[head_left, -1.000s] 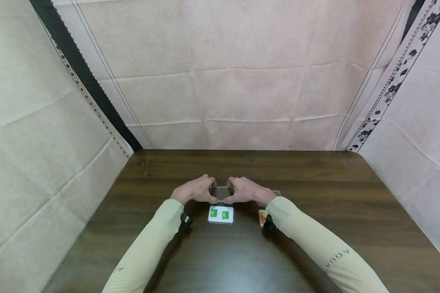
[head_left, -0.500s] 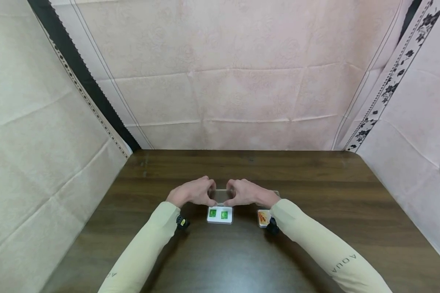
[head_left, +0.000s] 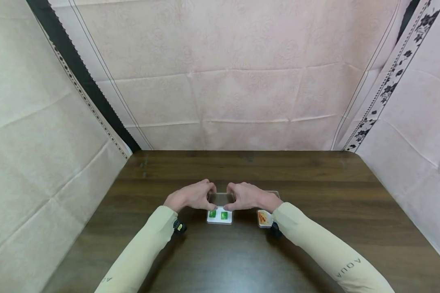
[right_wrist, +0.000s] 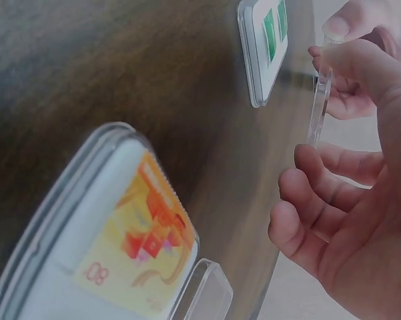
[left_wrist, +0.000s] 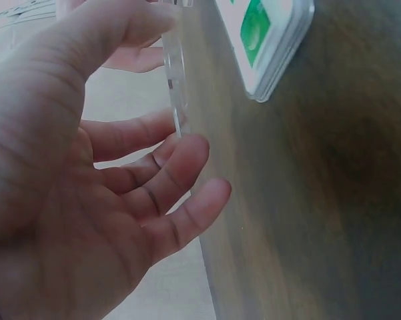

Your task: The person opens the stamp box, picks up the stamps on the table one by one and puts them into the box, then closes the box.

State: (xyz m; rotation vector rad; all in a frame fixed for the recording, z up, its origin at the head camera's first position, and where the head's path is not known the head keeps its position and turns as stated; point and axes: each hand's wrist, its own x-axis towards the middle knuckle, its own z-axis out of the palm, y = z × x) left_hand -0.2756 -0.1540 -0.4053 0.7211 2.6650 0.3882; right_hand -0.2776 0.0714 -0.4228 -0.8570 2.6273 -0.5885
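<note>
A clear plastic lid (head_left: 221,199) is held up between my two hands, seen nearly edge-on in the left wrist view. My left hand (head_left: 194,195) pinches its left edge between thumb and fingertips, the outer fingers spread loosely. On the opposite edge, my right hand (head_left: 247,196) grips it the same way. Just on the near side, on the table, lies a flat white case (head_left: 219,220) with two green stamp-like squares; my thumbs overlap its far edge in the head view. In the right wrist view, the lid (right_wrist: 318,110) stands tilted beyond that case (right_wrist: 253,60).
Below my right wrist lies a second white case (head_left: 265,219) bearing an orange and yellow stamp (right_wrist: 147,240). Another clear lid (right_wrist: 210,293) sits right behind it, partly hidden by my right wrist. The brown wooden table (head_left: 220,260) is bordered by pale hanging cloths (head_left: 242,89).
Both hands have drawn the clear lid a little toward me, so the thumbs now overlap the far edge of the green-stamped case. More of the orange-stamped case shows beside my right wrist.
</note>
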